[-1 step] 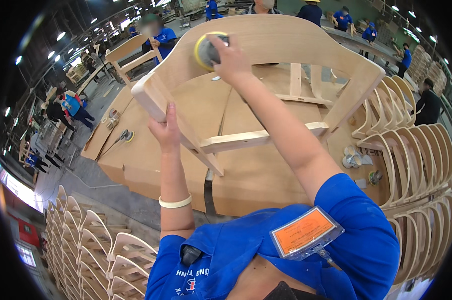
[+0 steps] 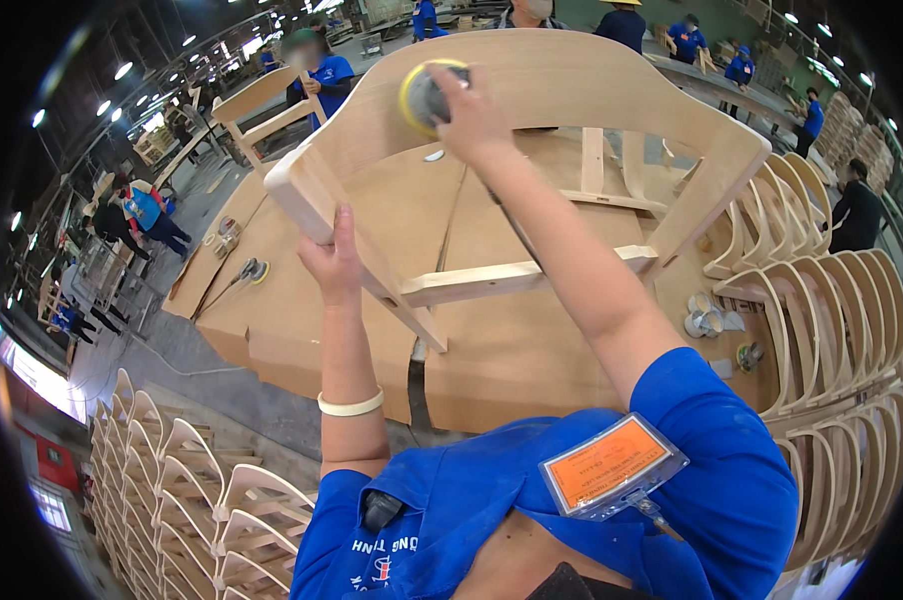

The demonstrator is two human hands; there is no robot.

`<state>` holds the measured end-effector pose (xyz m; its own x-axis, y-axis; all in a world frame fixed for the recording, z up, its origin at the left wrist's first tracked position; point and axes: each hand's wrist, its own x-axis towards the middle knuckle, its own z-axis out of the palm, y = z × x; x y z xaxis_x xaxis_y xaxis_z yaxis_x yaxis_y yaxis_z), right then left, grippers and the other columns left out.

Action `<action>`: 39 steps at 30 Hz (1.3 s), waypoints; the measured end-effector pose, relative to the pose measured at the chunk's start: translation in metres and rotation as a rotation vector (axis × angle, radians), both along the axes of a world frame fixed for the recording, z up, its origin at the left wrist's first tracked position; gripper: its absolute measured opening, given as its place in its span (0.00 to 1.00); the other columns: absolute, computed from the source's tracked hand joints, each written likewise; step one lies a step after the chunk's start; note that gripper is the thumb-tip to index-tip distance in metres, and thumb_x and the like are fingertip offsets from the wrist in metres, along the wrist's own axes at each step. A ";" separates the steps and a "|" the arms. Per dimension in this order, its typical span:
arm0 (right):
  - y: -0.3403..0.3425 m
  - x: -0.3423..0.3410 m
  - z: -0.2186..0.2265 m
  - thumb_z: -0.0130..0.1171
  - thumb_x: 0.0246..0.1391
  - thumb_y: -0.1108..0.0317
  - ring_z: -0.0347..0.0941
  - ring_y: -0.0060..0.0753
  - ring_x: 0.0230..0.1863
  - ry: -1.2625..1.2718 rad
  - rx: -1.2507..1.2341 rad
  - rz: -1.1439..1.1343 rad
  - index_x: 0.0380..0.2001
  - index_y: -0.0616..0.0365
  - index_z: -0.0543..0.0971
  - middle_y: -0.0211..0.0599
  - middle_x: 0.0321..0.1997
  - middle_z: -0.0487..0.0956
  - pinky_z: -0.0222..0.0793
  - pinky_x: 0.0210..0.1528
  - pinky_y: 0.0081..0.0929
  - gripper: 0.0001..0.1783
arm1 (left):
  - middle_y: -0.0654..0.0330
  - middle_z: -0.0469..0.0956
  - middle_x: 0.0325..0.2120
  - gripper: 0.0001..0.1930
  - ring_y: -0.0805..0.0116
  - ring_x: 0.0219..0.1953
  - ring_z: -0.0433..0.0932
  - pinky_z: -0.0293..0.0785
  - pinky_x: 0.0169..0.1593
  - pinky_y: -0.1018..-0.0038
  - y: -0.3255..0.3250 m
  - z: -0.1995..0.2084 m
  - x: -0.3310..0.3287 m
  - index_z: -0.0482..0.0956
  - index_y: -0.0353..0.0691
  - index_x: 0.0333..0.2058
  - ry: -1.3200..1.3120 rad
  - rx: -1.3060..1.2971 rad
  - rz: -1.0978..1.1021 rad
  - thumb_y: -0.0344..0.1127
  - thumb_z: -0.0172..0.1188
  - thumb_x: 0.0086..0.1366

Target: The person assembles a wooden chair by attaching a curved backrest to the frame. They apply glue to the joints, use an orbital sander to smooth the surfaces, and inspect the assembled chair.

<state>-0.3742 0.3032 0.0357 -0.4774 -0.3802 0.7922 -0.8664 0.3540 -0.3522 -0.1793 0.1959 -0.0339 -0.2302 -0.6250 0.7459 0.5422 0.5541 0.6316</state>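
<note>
A pale wooden chair frame (image 2: 562, 75) with a broad curved backrest stands on the cardboard-covered table (image 2: 532, 370). My left hand (image 2: 334, 262) is closed round the frame's left arm and post, thumb pointing up. In my right hand (image 2: 475, 120) is a round sander (image 2: 430, 98), grey with a yellow rim. Its pad lies against the inner face of the backrest, left of the middle. My fingers wrap over the sander's body, and a dark hose or cord runs down along my forearm.
Another sander (image 2: 256, 271) lies on the table at the left. Metal cups (image 2: 704, 318) stand at the right. Curved chair frames (image 2: 822, 320) are stacked at the right, more chair frames (image 2: 187, 480) at the lower left. A co-worker (image 2: 327, 80) holds a chair across the table.
My right hand and the sander have shifted slightly to the right along the backrest. My left hand and the chair frame stay in place.
</note>
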 end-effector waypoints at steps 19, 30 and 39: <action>0.095 -0.072 -0.023 0.57 0.44 0.74 0.71 0.55 0.50 -0.181 0.070 -0.358 0.59 0.34 0.65 0.53 0.60 0.60 0.71 0.50 0.43 0.37 | 0.58 0.77 0.33 0.12 0.74 0.33 0.74 0.72 0.37 0.76 -0.036 -0.003 -0.040 0.75 0.23 0.37 0.103 -0.097 0.023 0.31 0.58 0.63; 0.210 0.038 -0.139 0.69 0.31 0.76 0.68 0.43 0.54 -0.304 0.235 0.388 0.57 0.57 0.66 0.43 0.50 0.71 0.63 0.57 0.34 0.43 | 0.57 0.79 0.22 0.17 0.73 0.25 0.75 0.71 0.31 0.73 -0.058 0.010 -0.071 0.80 0.29 0.31 -0.100 -0.093 0.190 0.41 0.64 0.57; 0.421 -0.001 -0.318 0.69 0.27 0.73 0.67 0.49 0.54 -0.805 0.537 -0.029 0.54 0.56 0.68 0.46 0.49 0.71 0.65 0.57 0.38 0.42 | 0.61 0.78 0.23 0.18 0.74 0.25 0.75 0.71 0.31 0.73 -0.097 -0.007 -0.102 0.81 0.32 0.33 -0.210 0.026 0.180 0.45 0.65 0.56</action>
